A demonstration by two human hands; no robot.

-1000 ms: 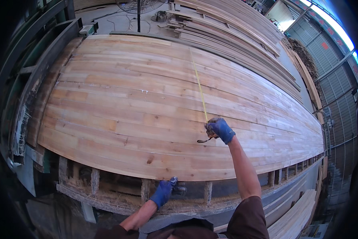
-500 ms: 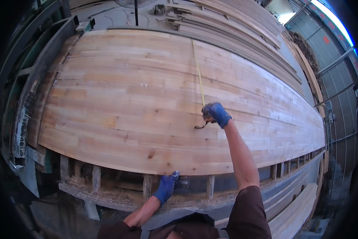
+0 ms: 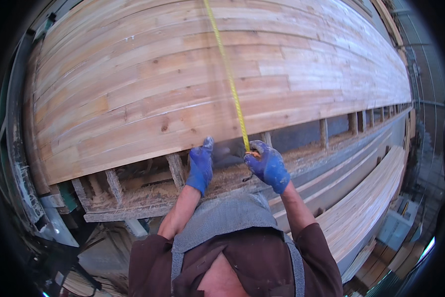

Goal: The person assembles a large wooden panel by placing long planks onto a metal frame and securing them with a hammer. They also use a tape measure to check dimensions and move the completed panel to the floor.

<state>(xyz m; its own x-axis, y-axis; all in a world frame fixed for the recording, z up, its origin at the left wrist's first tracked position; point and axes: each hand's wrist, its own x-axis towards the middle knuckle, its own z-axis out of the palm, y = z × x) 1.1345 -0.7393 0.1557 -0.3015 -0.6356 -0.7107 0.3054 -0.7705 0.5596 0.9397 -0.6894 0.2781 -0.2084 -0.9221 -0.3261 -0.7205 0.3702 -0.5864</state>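
Note:
A broad panel of glued wooden strips (image 3: pixel 148 94) lies before me. Over it runs a yellow tape blade (image 3: pixel 226 64), drawn taut from beyond the upper edge of the view to the panel's near edge. My right hand (image 3: pixel 269 166), in a blue glove, is closed round the tape measure (image 3: pixel 252 154); a bit of its orange case shows between the fingers. To its left my left hand (image 3: pixel 200 166), also blue-gloved, grips the near edge, thumb up against the wood. Its other fingers are mostly hidden.
Under the panel's near edge runs a frame with upright wooden slats (image 3: pixel 175 168) and sawdust. Stacked long boards (image 3: pixel 363 198) lie at lower right, beside a pale box (image 3: pixel 398 225). A dark metal machine frame (image 3: pixel 22 168) borders the left end.
My right hand has come back toward me with the tape measure, from over the panel to just past its near edge. The view has tilted down; my left hand stays at the edge.

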